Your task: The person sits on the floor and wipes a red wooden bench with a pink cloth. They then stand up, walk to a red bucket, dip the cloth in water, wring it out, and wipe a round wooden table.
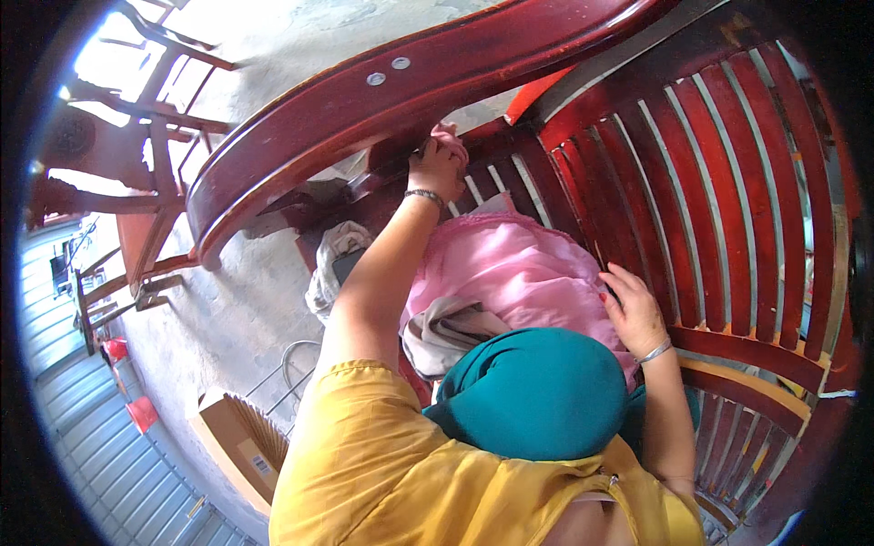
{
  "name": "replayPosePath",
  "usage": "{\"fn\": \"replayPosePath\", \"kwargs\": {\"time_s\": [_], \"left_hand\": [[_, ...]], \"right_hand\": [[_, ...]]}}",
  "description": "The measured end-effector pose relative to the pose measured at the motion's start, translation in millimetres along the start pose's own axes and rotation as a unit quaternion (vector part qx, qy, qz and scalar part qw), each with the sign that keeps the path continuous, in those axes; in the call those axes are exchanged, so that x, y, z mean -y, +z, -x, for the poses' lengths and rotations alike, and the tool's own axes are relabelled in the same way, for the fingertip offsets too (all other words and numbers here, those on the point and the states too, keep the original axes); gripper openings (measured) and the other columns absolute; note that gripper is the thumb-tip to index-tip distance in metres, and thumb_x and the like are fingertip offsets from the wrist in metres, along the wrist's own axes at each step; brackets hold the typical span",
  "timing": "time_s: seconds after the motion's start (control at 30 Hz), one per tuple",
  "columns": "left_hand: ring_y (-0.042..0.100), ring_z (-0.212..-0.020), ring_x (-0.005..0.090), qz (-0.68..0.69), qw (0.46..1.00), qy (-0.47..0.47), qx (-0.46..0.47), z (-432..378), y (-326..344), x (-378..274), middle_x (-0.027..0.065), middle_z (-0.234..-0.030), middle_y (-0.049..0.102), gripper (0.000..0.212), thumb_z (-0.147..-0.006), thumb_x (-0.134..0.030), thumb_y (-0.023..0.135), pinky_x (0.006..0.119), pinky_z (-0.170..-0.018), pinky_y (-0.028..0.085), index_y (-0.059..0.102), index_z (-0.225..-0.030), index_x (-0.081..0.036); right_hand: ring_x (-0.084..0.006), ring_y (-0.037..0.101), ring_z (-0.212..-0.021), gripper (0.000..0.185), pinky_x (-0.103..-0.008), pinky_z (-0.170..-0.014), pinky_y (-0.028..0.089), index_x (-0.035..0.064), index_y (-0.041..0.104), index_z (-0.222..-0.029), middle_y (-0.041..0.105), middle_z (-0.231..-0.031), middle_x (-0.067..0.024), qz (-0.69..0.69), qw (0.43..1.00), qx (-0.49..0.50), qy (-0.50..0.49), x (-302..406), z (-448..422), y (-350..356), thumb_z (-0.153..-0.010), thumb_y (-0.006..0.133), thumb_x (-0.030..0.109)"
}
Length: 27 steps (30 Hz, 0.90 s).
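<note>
My left hand, with a dark bracelet at the wrist, grips a crumpled pink cloth under the curved armrest of a dark red wooden bench. My right hand, wearing a silver bangle, has its fingers apart. It lies at the edge of a large pink fabric, close to the slatted backrest; whether it touches the fabric or the slats I cannot tell. A grey cloth lies bunched on the pink fabric. Rounded teal cloth bulges in front of my yellow top.
A white textured cloth with a dark flat object on it lies at the seat's left end. A cardboard box stands on the concrete floor. Wooden furniture is at the far left, near a metal shutter.
</note>
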<state>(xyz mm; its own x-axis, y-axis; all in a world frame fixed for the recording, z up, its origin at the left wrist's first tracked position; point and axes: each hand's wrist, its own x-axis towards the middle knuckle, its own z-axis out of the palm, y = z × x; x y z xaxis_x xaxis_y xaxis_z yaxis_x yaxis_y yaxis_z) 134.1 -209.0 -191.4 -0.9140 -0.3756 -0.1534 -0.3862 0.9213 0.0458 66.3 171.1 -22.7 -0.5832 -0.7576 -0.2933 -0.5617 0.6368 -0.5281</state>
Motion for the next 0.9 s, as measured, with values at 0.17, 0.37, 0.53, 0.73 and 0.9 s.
{"fn": "replayPosePath", "kwargs": {"time_s": [0.17,0.37,0.53,0.73,0.9], "left_hand": [[0.04,-0.125,0.0246,-0.02,0.998,0.039,-0.039,52.3,-0.3,25.8,-0.0037,-0.124,0.054,0.041,-0.07,-0.028,0.073,0.05,-0.085,0.045,0.066,-0.11,-0.028],[0.048,-0.117,0.0294,0.017,0.986,-0.024,-0.164,110.1,36.8,96.1,0.0006,-0.127,0.053,0.05,-0.066,-0.019,0.071,0.041,-0.08,0.049,0.063,-0.115,-0.022],[0.062,-0.097,0.0259,0.156,0.971,-0.099,-0.152,99.2,44.1,140.5,0.0056,-0.105,0.065,0.044,-0.066,-0.02,0.071,0.038,-0.083,0.048,0.066,-0.109,-0.012],[0.052,-0.119,0.0212,0.1,0.925,-0.36,0.072,40.9,0.2,98.4,0.0053,-0.118,0.064,0.043,-0.074,-0.026,0.061,0.036,-0.1,0.043,0.066,-0.116,-0.019],[0.05,-0.124,0.021,0.008,0.946,-0.241,0.219,34.9,-46.1,111.6,0.0014,-0.121,0.064,0.054,-0.073,-0.035,0.062,0.036,-0.105,0.041,0.061,-0.123,-0.015]], "right_hand": [[-0.0357,0.052,-0.12,0.035,-0.0401,-0.103,0.043,0.0015,0.06,-0.121,0.054,-0.132,-0.0196,0.011,1.0,0.013,-0.007,-3.8,5.1,-4.0,-0.088,0.06,0.01],[-0.0375,0.053,-0.119,0.034,-0.0413,-0.101,0.043,-0.0002,0.061,-0.121,0.056,-0.131,-0.0209,0.001,1.0,-0.015,-0.008,-3.7,17.2,-21.5,-0.09,0.059,0.013],[-0.0374,0.053,-0.119,0.034,-0.0412,-0.102,0.043,0.0003,0.061,-0.12,0.056,-0.131,-0.0207,0.004,1.0,-0.021,-0.019,4.3,22.4,-24.3,-0.089,0.059,0.013],[-0.0372,0.054,-0.118,0.033,-0.041,-0.1,0.045,0.0009,0.062,-0.119,0.057,-0.129,-0.0207,0.015,1.0,0.002,-0.022,7.9,23.3,-12.8,-0.089,0.06,0.013],[-0.0367,0.054,-0.117,0.032,-0.0412,-0.1,0.045,0.0013,0.062,-0.118,0.057,-0.128,-0.02,0.018,1.0,0.009,-0.019,3.6,21.0,-4.3,-0.088,0.06,0.014]]}}
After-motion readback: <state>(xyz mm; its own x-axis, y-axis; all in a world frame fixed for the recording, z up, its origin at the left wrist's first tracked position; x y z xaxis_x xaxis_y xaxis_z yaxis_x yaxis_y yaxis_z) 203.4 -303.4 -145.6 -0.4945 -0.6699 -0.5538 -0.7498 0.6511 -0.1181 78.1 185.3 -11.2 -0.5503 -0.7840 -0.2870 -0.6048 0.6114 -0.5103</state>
